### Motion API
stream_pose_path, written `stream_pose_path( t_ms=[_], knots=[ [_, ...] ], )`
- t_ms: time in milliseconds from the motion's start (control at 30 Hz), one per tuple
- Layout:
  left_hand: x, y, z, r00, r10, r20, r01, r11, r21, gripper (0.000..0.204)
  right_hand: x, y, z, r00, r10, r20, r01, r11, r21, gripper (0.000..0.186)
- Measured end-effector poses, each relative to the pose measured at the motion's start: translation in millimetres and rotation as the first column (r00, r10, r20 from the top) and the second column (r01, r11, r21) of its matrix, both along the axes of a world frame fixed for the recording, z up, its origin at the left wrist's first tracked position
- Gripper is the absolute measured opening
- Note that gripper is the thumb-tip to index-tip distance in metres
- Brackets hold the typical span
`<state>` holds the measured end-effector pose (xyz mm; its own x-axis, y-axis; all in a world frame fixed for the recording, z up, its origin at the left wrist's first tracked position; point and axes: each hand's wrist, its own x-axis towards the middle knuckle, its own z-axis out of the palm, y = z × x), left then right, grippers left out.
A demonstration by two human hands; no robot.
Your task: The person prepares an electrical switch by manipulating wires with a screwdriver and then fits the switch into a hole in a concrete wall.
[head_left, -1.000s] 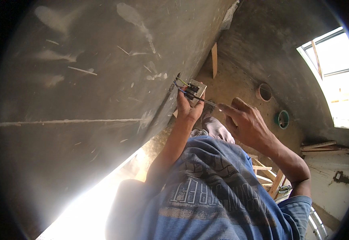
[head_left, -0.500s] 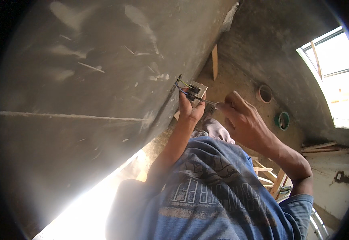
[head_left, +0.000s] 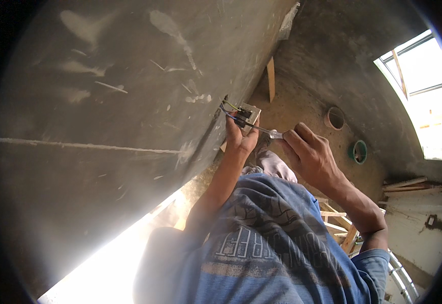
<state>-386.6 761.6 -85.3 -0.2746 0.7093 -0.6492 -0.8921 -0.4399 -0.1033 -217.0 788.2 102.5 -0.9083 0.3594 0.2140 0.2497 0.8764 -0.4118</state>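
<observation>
My left hand (head_left: 240, 140) is closed round a light-coloured electrical faceplate (head_left: 254, 112), its back with black terminal blocks (head_left: 243, 116) turned up. Green-yellow and blue wires (head_left: 227, 107) run to it from a hole in the grey wall. In my right hand (head_left: 309, 153) is a screwdriver (head_left: 274, 134) with a clear handle, the fingers wrapped round the handle's end. Its thin shaft reaches left to the black blocks; whether the tip sits in a screw is too small to tell.
The plastered wall (head_left: 104, 116) rises close on my left. On the floor to the right stand a pinkish bucket (head_left: 335, 118) and a green bucket (head_left: 357, 152). Wooden boards (head_left: 408, 187) lie farther right, below a bright window (head_left: 423, 66). A plank (head_left: 271, 79) leans ahead.
My right hand has shifted its grip back and turned, so more of the screwdriver's clear handle shows. My right elbow has drawn in a little; the left hand stays put with the faceplate.
</observation>
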Motion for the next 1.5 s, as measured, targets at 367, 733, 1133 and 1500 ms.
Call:
stream_pose_path(
  t_ms=[367,733,1133,1500],
  knots=[
    [-0.5,-0.2,-3.1,1.000,-0.009,0.028,0.009,1.000,0.006,0.031,5.2,-0.8,0.2,0.999,-0.011,0.038,0.015,0.996,-0.091,0.024],
    [1.0,0.5,-18.7,1.000,0.001,-0.029,0.000,1.000,0.025,0.040,4.1,3.0,7.0,0.999,0.014,0.047,-0.009,0.994,-0.107,0.017],
    [-2.3,-2.1,-22.9,0.999,0.026,-0.023,-0.026,0.999,0.036,0.036,-6.6,15.0,0.4,0.910,0.137,0.391,-0.232,0.950,0.207,0.041],
    [-2.1,-1.1,-26.3,0.987,0.001,-0.160,-0.002,1.000,-0.007,0.040,-14.7,13.5,4.8,0.898,0.081,0.433,-0.114,0.992,0.051,0.043]
  ],
)
